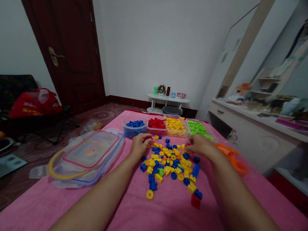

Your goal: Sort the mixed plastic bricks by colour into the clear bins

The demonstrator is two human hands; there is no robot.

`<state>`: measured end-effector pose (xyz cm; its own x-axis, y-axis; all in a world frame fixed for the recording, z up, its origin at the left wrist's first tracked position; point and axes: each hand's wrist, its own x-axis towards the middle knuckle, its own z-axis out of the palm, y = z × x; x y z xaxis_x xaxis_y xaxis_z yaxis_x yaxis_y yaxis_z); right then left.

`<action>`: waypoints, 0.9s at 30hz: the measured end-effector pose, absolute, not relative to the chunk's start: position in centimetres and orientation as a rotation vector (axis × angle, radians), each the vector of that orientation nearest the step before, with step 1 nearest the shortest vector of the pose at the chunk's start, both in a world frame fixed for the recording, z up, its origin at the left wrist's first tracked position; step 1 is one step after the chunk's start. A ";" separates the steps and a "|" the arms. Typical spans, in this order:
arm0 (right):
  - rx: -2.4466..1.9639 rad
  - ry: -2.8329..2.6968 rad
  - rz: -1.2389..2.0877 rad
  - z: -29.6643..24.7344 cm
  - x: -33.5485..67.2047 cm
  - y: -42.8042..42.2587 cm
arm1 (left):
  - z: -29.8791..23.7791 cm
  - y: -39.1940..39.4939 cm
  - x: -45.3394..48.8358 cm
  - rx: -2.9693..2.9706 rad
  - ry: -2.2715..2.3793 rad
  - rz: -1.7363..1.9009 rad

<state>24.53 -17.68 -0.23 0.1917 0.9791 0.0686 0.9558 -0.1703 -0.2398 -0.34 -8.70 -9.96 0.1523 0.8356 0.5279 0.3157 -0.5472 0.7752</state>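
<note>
At the far left edge of a loose pile of toy building blocks [168, 158], my left hand [139, 147] is closed on a red building block [147, 138]. Across the pile, my right hand [199, 144] has its fingers pinched together, and a bit of a red block [187, 144] shows at the fingertips. The pile is mostly yellow and blue, with a few green and orange pieces. A yellow ring-shaped piece [150, 194] and a red block [195, 201] lie at its near end.
Beyond the pile stand tubs of blue [124, 131], red [157, 131], yellow [177, 133] and green blocks [198, 127]. Orange blocks [232, 160] lie to the right. Stacked clear lids [92, 149] cover the left part of the pink cloth [157, 219].
</note>
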 end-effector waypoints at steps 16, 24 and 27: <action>-0.717 -0.451 1.785 -2.5 15.4 -17.3 | -4.7 -14.0 2.6 1.906 0.682 1.563; -0.698 -0.257 1.789 -3.3 14.5 -17.1 | -4.7 -14.1 2.7 1.953 0.606 1.467; -0.647 -0.256 1.746 -3.4 15.3 -17.0 | -6.4 -12.6 1.8 1.822 0.790 1.576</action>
